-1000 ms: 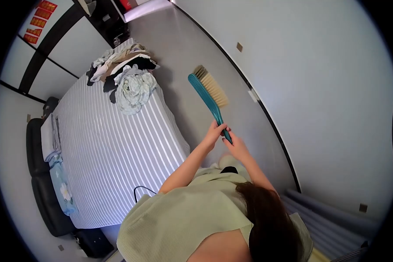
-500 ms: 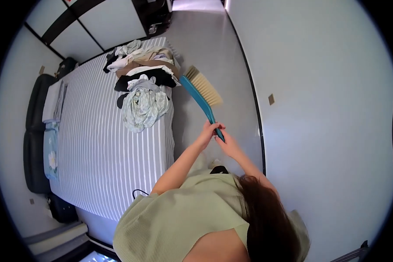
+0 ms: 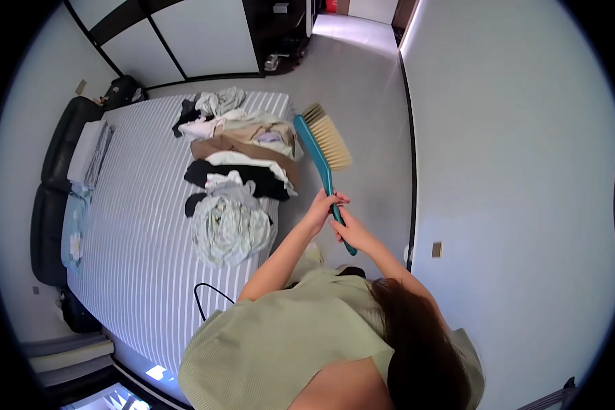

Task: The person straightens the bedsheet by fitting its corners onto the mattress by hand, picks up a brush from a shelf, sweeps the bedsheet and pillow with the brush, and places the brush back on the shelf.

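A bed brush (image 3: 314, 145) with a teal body, a teal handle and pale bristles is held up in front of me, bristles facing right. My left hand (image 3: 323, 210) grips the upper part of its handle. Lower down, my right hand (image 3: 354, 231) is closed around the same handle, whose end sticks out below the fingers. Left of the brush head, a heap of clothes (image 3: 242, 147) lies along the edge of the bed. A crumpled pale-green patterned cloth (image 3: 231, 225) forms its near end.
The bed (image 3: 137, 198) has a striped sheet, pillows (image 3: 87, 154) and a dark headboard (image 3: 48, 232). A strip of grey floor (image 3: 376, 130) runs between bed and wall (image 3: 499, 171). A wardrobe (image 3: 205, 37) stands beyond the bed, with a doorway (image 3: 355, 31) at the far end.
The view has tilted upward and moved nearer the clothes, so more wardrobe and doorway show. The right hand sits slightly farther from the handle's end, and the brush is a little more upright.
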Demonstrator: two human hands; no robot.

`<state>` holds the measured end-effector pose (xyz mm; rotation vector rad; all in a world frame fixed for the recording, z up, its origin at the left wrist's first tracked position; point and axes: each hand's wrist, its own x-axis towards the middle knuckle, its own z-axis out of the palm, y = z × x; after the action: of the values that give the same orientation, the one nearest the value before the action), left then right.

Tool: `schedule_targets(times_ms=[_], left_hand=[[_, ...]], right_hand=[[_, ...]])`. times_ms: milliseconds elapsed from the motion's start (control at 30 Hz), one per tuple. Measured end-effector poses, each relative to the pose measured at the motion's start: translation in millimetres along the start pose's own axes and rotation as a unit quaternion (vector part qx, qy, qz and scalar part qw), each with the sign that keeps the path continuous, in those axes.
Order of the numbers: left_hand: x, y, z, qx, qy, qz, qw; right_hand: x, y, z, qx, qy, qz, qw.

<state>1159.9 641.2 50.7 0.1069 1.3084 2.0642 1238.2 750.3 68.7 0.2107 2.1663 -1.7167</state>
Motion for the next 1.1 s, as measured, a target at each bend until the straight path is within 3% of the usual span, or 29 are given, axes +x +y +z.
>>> schedule_targets(times_ms=[67, 267, 400, 567, 767, 867, 1100], left_hand=[[42, 11, -6, -0.049, -0.003, -0.007, 0.999], [146, 35, -11, -0.096, -0.047, -0.019, 0.994], [244, 55, -16, -0.103, -0.023, -0.023, 0.994], [381, 115, -9, -0.114, 0.018, 0.022, 0.993], [499, 188, -19, -0.087, 0.035, 0.081, 0.992], [553, 210, -46, -0.108, 0.037, 0.067, 0.991], [685, 291, -135, -0.065, 0.039, 0.053, 0.996]], right_hand=[[37, 3, -27, 0.039, 0.007, -0.016, 0.999], [131, -4, -101, -0.041, 0.141, -0.136, 0.980], [223, 3, -177, 0.094, 0.187, -0.088, 0.974], [326, -56, -278, 0.033, 0.145, -0.075, 0.986], [447, -130, -340, -0.076, 0.079, -0.109, 0.988], [507, -146, -357, -0.118, 0.041, -0.122, 0.985], [695, -184, -381, 0.027, -0.148, -0.056, 0.987]])
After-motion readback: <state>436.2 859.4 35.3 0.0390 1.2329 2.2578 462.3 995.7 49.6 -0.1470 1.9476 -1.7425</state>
